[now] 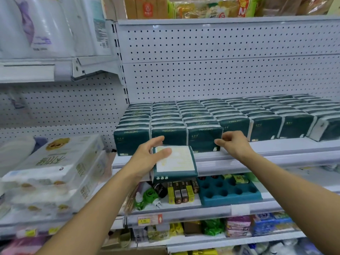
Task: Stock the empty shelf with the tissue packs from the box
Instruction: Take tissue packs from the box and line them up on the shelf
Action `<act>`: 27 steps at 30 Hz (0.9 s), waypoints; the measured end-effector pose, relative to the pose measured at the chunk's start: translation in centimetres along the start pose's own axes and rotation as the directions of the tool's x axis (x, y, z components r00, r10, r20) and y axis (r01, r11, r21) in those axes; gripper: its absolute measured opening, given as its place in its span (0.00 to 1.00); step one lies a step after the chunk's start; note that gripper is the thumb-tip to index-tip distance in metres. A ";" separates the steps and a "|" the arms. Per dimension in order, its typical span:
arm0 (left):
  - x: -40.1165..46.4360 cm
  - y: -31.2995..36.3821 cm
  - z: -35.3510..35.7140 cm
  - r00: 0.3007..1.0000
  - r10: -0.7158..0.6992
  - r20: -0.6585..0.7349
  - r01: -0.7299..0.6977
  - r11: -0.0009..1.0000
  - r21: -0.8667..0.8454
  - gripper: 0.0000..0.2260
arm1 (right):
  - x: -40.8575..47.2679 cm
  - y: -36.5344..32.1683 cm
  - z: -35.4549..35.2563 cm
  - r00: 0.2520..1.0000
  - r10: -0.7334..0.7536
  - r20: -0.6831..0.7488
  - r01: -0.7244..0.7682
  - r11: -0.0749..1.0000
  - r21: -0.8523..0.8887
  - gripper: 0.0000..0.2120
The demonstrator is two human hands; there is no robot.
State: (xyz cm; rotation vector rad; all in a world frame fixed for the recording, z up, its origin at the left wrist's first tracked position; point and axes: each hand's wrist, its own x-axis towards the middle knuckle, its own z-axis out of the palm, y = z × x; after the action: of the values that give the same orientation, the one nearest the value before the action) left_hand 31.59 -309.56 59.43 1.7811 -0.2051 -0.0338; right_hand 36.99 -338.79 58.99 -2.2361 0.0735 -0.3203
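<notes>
My left hand (149,155) holds one dark green tissue pack (174,163) by its left side, its pale label panel facing up, just in front of the shelf's front edge (239,159). Rows of matching green tissue packs (202,118) stand upright on that shelf, filling it from the left post to the right. My right hand (233,144) hovers at the front row, its fingers loosely curled near the third pack from the left, with nothing in it. The box is out of view.
White pegboard (220,67) backs the shelf. Large white tissue bundles (55,172) are stacked at the left. Below sit small boxed goods (181,192) and a teal foam tray (228,190). Paper-roll packs (46,24) stand at the upper left.
</notes>
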 end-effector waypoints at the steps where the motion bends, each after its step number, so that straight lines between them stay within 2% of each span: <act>1: -0.2 0.1 0.0 1.000 -0.003 -0.003 0.003 1.000 0.001 0.35 | 0.0 -0.1 0.1 1.000 0.003 -0.002 -0.003 1.000 0.007 0.21; 4: -0.6 0.3 -0.2 1.000 -0.011 -0.016 0.010 1.000 -0.014 0.28 | -0.3 0.0 0.0 0.998 -0.001 -0.065 -0.005 0.995 -0.096 0.10; 5: -0.6 0.4 -0.1 1.000 -0.024 -0.016 0.024 0.999 -0.032 0.25 | -0.6 -0.1 -0.2 0.991 -0.040 -0.129 0.018 0.985 -0.169 0.16; 6: -0.4 0.5 0.0 0.999 -0.038 -0.006 0.037 0.997 -0.066 0.20 | -1.1 -0.2 -0.4 0.972 -0.148 -0.183 0.101 0.966 -0.239 0.23; 7: -0.3 0.8 0.3 0.998 -0.059 0.008 0.060 0.991 -0.121 0.15 | -1.7 -0.6 -0.5 0.925 -0.319 -0.204 0.251 0.920 -0.303 0.28; 9: 0.1 2.1 1.3 0.993 -0.110 0.050 0.119 0.962 -0.247 0.09 | -3.2 -1.6 -0.7 0.764 -0.643 -0.041 0.580 0.714 -0.392 0.37; 10: 0.2 2.9 1.8 0.990 -0.132 0.056 0.143 0.945 -0.295 0.09 | -3.8 -2.0 -0.6 0.688 -0.723 0.066 0.687 0.619 -0.380 0.39; 11: 0.4 3.7 2.4 0.986 -0.154 0.057 0.164 0.931 -0.327 0.09 | -4.4 -2.3 -0.4 0.642 -0.754 0.135 0.749 0.581 -0.317 0.38; 12: 0.4 4.3 2.9 0.983 -0.176 0.059 0.185 0.921 -0.341 0.09 | -4.8 -2.5 -0.1 0.635 -0.759 0.142 0.769 0.605 -0.208 0.34; 13: 0.5 4.8 3.2 0.977 -0.204 0.064 0.214 0.915 -0.343 0.10 | -5.1 -2.6 0.0 0.660 -0.745 0.096 0.751 0.656 -0.077 0.28; 14: 0.5 5.2 3.4 0.969 -0.236 0.075 0.247 0.910 -0.334 0.14 | -5.5 -2.9 -0.2 0.724 -0.687 0.051 0.686 0.726 0.040 0.22; 16: 0.5 5.3 3.5 0.954 -0.281 0.103 0.299 0.903 -0.309 0.25 | -6.0 -3.6 -1.2 0.872 -0.485 0.062 0.461 0.858 0.225 0.11; 17: 0.6 5.2 3.5 0.951 -0.287 0.114 0.308 0.905 -0.294 0.30 | -6.1 -3.8 -1.6 0.916 -0.389 0.099 0.343 0.886 0.311 0.08; 19: 0.7 4.9 3.7 0.953 -0.279 0.121 0.301 0.919 -0.254 0.36 | -6.1 -3.7 -2.4 0.954 -0.261 0.145 0.186 0.900 0.395 0.11; 21: 0.7 4.8 4.1 0.963 -0.243 0.117 0.262 0.944 -0.198 0.33 | -6.4 -3.5 -3.0 0.966 -0.203 0.162 0.122 0.905 0.408 0.15; 27: 0.6 4.8 5.8 0.992 -0.098 0.080 0.104 0.991 -0.078 0.16 | -6.2 -2.5 -4.1 0.971 -0.145 0.192 0.061 0.920 0.388 0.17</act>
State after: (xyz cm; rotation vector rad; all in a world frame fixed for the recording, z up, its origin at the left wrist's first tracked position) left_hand 30.87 -316.28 62.84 1.7088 -0.1653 -0.1807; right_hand 29.84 -339.33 62.11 -1.8764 -0.2101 -0.1291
